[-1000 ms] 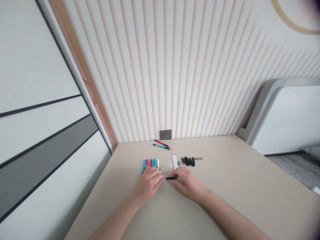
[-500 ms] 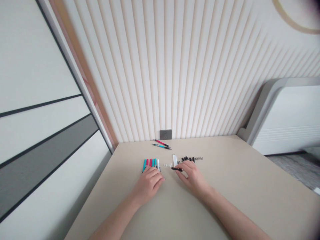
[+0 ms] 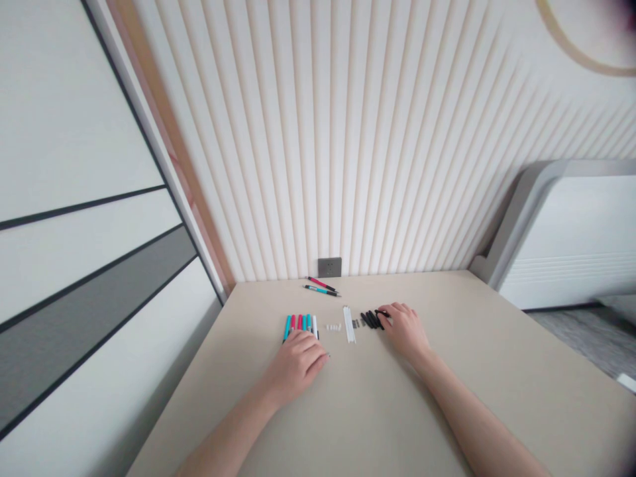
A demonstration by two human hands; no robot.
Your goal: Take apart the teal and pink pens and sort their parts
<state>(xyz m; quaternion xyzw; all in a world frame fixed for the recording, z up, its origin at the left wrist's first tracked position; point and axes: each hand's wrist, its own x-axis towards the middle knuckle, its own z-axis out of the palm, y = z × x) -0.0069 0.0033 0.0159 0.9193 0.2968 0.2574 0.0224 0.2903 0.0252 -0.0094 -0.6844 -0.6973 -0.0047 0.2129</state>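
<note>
My left hand (image 3: 297, 363) is closed in a pinch in front of the coloured pen barrels (image 3: 300, 322), which are teal, pink and white and lie in a row. A tiny tip pokes out by its thumb; the rest of what it holds is hidden. Over the right end of a row of black pen grips (image 3: 369, 320), my right hand (image 3: 403, 326) pinches one black pen grip (image 3: 382, 313). Between the hands lie thin white refills (image 3: 349, 324), small white pieces (image 3: 333, 327) and small dark springs (image 3: 356, 324).
Two whole pens, one pink and black (image 3: 322, 284) and one teal and black (image 3: 322, 291), lie at the back of the beige table (image 3: 348, 424). A dark socket (image 3: 329, 267) is on the ribbed wall behind. A white cabinet stands at left, a pale headboard at right.
My right hand has moved right and slightly back, carrying the black pen grip from beside the refills to the black row. My left hand has stayed in place.
</note>
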